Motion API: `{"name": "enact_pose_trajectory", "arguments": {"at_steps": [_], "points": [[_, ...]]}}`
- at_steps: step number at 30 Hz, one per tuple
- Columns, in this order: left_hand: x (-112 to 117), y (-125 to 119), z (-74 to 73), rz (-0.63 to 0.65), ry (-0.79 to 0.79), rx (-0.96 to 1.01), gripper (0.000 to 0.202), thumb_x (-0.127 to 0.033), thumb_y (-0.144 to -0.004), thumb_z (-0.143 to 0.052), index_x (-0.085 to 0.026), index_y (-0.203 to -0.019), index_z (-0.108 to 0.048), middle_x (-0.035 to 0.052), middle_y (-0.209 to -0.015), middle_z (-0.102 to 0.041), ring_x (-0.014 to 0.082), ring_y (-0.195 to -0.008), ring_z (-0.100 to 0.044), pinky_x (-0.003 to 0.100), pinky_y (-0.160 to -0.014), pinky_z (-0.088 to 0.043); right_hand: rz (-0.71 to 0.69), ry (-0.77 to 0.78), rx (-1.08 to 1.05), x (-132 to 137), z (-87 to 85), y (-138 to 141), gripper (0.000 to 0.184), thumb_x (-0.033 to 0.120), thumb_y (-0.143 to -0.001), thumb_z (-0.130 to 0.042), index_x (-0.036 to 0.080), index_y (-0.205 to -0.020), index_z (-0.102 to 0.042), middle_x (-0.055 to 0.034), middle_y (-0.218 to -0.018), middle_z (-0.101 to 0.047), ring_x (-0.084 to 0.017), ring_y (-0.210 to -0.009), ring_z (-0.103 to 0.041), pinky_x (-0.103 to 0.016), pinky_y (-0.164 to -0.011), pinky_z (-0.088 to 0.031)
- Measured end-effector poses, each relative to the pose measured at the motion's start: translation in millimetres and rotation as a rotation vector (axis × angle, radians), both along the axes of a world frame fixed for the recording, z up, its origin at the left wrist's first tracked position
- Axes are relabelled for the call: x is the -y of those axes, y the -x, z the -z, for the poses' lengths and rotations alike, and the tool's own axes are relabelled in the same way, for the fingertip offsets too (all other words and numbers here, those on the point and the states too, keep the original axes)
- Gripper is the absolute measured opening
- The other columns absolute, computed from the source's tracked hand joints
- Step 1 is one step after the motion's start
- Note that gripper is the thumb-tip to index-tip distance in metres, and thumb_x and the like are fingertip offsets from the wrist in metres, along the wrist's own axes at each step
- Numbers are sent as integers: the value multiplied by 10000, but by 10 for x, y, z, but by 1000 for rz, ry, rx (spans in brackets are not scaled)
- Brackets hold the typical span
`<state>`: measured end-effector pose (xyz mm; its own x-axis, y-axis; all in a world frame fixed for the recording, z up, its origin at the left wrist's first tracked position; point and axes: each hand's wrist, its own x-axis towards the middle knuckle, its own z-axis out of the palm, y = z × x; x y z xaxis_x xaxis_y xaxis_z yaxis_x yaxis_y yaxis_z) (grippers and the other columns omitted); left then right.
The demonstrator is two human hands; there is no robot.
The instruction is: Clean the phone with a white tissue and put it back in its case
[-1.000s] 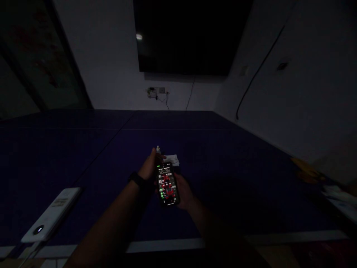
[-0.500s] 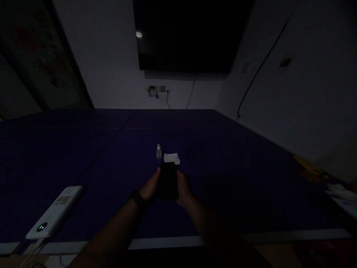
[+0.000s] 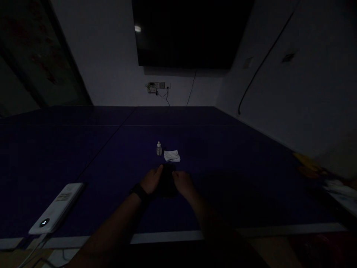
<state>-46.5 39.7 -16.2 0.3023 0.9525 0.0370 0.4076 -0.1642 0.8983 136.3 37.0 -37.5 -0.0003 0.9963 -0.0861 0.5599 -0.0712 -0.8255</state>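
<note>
The room is very dim. My left hand [image 3: 151,181] and my right hand [image 3: 182,183] both grip a dark phone [image 3: 167,181], its screen black, held low over the dark blue table [image 3: 237,178]. A dark band sits on my left wrist. Just beyond the phone stand a small clear bottle [image 3: 158,148] with a white cap and a folded white cloth [image 3: 171,156], both lying on the table and apart from my hands.
A white power bank [image 3: 57,209] with a small lit dot lies at the near left edge, a cable leading off it. A large dark screen [image 3: 189,33] hangs on the far wall above a socket strip [image 3: 156,86]. Blurred papers [image 3: 331,182] lie at the right edge.
The phone's screen, lit one second ago, has gone dark. My hands have lowered the phone toward the table, and my left hand has come back from the bottle onto the phone.
</note>
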Motion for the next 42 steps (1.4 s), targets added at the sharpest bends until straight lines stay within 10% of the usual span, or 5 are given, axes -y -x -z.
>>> {"name": "enact_pose_trajectory", "arguments": {"at_steps": [14,24,32,42], "points": [[34,-77,160,53,-371,-529,442,-370,-990,-420,-162,-1305,-651,180,-1135,-717,324,-1078,-603,469,-979,-435,-86,-84,137,-6,48,-70,199,367,-1004,-623,188,-1062,-685,-54,-1066,-705,-178,-907,-690,-359,-817,-586],[-573,583,-48,-57,-463,-766,514,-445,-1008,-365,-168,-1387,-576,174,-1369,-621,315,-1282,-550,475,-1099,-390,31,-348,276,-494,-113,-877,344,392,-993,-623,199,-1277,-635,-113,-1425,-576,-302,-1325,-528,-582,-1135,-375],[-870,814,257,-109,-446,-883,620,-484,-1006,-310,-134,-1479,-504,163,-1590,-445,348,-1496,-357,549,-1205,-282,-31,-265,620,-684,71,-904,547,314,-1002,-468,135,-1518,-465,-173,-1629,-376,-330,-1530,-288,-526,-1239,-165],[-974,925,413,-93,-496,-923,646,-542,-1010,-296,-190,-1528,-455,122,-1594,-452,305,-1468,-420,491,-1195,-326,-48,-264,780,-789,125,-991,538,381,-1019,-404,191,-1517,-477,-117,-1621,-409,-290,-1508,-348,-498,-1207,-245]]}}
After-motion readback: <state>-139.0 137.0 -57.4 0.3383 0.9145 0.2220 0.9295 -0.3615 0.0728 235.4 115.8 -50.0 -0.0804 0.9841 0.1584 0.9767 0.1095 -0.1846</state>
